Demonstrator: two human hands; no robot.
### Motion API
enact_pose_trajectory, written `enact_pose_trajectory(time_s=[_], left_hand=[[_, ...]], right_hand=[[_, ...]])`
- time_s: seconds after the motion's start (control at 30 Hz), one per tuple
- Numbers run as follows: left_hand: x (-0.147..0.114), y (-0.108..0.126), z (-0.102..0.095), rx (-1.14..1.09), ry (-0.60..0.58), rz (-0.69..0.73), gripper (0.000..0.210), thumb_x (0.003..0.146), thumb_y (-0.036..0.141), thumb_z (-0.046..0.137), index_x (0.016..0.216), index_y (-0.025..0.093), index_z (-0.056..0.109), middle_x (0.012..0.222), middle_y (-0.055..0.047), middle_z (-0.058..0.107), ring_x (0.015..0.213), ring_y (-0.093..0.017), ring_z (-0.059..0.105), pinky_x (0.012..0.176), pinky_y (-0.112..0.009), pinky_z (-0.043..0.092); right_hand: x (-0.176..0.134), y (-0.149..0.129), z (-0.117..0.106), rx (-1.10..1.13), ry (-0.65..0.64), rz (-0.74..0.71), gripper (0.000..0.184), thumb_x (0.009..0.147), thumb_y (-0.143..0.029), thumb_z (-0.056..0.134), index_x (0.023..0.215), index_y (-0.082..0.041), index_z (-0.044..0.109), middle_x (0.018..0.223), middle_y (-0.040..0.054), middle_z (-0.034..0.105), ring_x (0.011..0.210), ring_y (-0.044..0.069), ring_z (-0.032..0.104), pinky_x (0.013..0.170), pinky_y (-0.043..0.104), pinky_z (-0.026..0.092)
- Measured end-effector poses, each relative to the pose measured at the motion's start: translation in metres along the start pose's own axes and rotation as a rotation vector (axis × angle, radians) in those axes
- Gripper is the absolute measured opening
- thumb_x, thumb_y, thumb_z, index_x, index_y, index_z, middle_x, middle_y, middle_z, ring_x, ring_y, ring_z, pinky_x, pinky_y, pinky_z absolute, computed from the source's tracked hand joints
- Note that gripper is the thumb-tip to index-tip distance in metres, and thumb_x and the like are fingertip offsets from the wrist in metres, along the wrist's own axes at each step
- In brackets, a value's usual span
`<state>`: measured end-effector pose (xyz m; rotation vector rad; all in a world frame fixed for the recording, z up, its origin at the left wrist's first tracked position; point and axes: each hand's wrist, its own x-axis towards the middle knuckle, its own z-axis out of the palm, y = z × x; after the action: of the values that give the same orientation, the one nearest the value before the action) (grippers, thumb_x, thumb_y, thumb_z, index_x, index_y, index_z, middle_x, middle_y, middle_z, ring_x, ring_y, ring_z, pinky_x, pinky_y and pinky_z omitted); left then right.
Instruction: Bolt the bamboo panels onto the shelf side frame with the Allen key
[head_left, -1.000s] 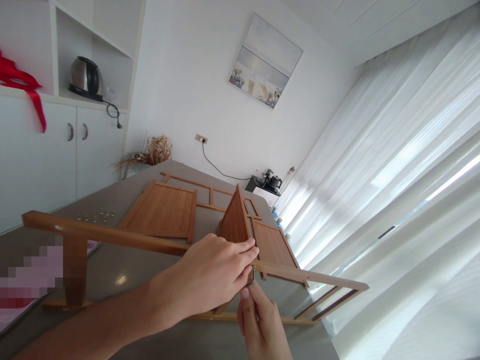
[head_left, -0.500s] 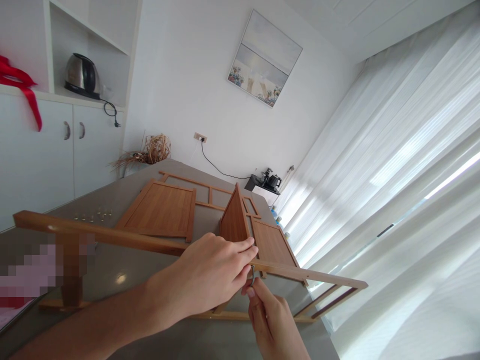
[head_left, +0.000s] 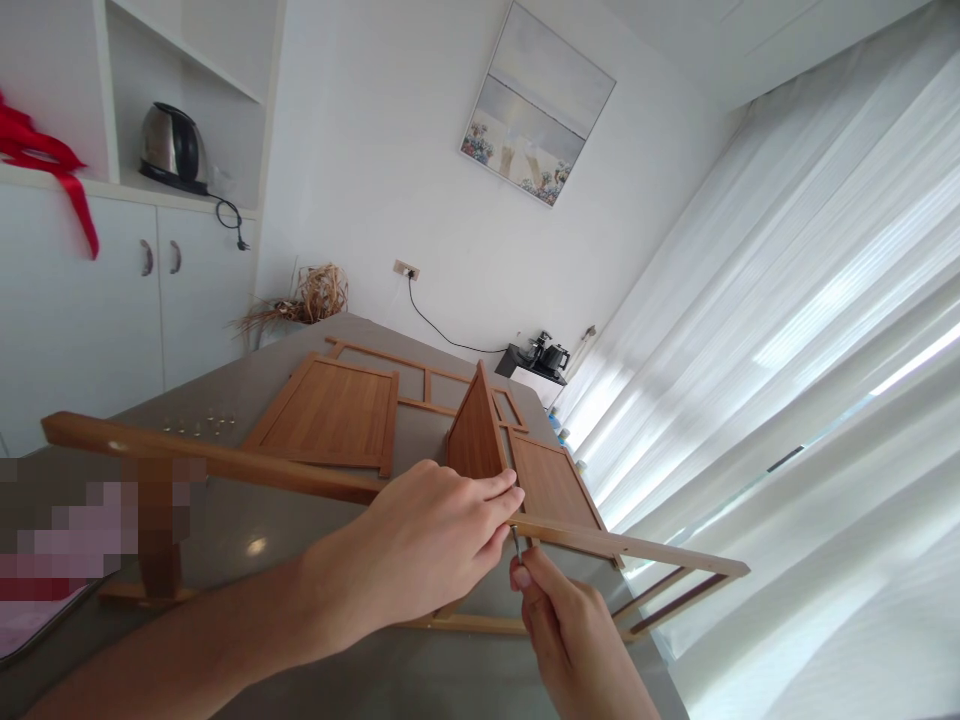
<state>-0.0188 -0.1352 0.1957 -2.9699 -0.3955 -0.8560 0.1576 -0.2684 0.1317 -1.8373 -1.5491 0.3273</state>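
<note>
R hand pinches thin metal tool in fingers, approx. at its 11 o'clock; L hand grips wooden frame on desk, w/ standing panel at 1 o'clock.

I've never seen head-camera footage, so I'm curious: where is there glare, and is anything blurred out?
Head view: daylight glows through the white curtains, a glare spot shines on the table; head view, lower left: mosaic blocks cover parts of the wooden frame and a pink item.
</note>
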Motion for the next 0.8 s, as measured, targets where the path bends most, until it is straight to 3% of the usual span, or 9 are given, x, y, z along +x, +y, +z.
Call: enact_pose_trajectory(time_s=[0.13, 0.27, 0.37, 0.5, 0.63, 0.8], left_hand=[[-0.001, 0.001, -0.002, 0.039, -0.007, 0.026, 0.035, 0.101, 0.024, 0.044, 0.129, 0.018, 0.065, 0.143, 0.001, 0.06, 0.091, -0.02, 0.076, 0.066, -0.036, 0.062], [-0.001, 0.001, -0.003, 0.048, -0.015, 0.017, 0.034, 0.101, 0.025, 0.044, 0.128, 0.02, 0.065, 0.141, 0.001, 0.062, 0.084, -0.019, 0.076, 0.064, -0.036, 0.061], [0.0, 0.001, -0.003, 0.057, -0.019, 0.014, 0.035, 0.101, 0.025, 0.043, 0.129, 0.02, 0.064, 0.142, 0.001, 0.062, 0.083, -0.02, 0.076, 0.062, -0.036, 0.061], [0.0, 0.0, -0.004, 0.063, -0.037, 0.012, 0.036, 0.101, 0.025, 0.044, 0.131, 0.02, 0.064, 0.143, 0.001, 0.061, 0.079, -0.02, 0.076, 0.061, -0.037, 0.06], [-0.001, 0.001, -0.004, 0.063, -0.035, 0.01, 0.036, 0.101, 0.025, 0.043, 0.129, 0.02, 0.065, 0.141, 0.002, 0.062, 0.08, -0.019, 0.076, 0.061, -0.035, 0.059], [0.0, 0.002, -0.004, 0.049, -0.027, 0.002, 0.036, 0.102, 0.025, 0.042, 0.13, 0.021, 0.065, 0.14, 0.003, 0.063, 0.086, -0.019, 0.076, 0.062, -0.033, 0.059]], right_hand=[[-0.002, -0.009, 0.015, 0.168, -0.003, 0.085, 0.043, 0.101, -0.059, 0.037, 0.079, -0.024, 0.047, 0.057, -0.0068, 0.038, 0.051, 0.009, 0.031, 0.049, 0.023, 0.023], [-0.002, -0.022, 0.027, 0.366, -0.088, 0.209, 0.053, 0.098, -0.068, 0.037, 0.07, -0.023, 0.041, 0.053, -0.0075, 0.038, 0.048, 0.008, 0.032, 0.048, 0.022, 0.025], [0.0, -0.026, 0.031, 0.408, -0.095, 0.201, 0.055, 0.098, -0.07, 0.038, 0.07, -0.022, 0.042, 0.051, -0.0072, 0.039, 0.048, 0.008, 0.032, 0.048, 0.022, 0.024], [-0.002, -0.018, 0.036, 0.35, -0.071, 0.155, 0.053, 0.099, -0.066, 0.038, 0.071, -0.022, 0.043, 0.051, -0.0073, 0.039, 0.047, 0.007, 0.033, 0.048, 0.022, 0.024], [-0.007, -0.008, 0.041, 0.179, -0.044, 0.011, 0.048, 0.103, -0.056, 0.035, 0.071, -0.023, 0.044, 0.055, -0.0055, 0.044, 0.048, 0.008, 0.039, 0.049, 0.021, 0.027], [-0.009, -0.008, 0.032, 0.058, 0.047, -0.055, 0.039, 0.106, -0.048, 0.031, 0.082, -0.024, 0.05, 0.057, -0.0059, 0.047, 0.047, 0.009, 0.041, 0.048, 0.02, 0.029]])
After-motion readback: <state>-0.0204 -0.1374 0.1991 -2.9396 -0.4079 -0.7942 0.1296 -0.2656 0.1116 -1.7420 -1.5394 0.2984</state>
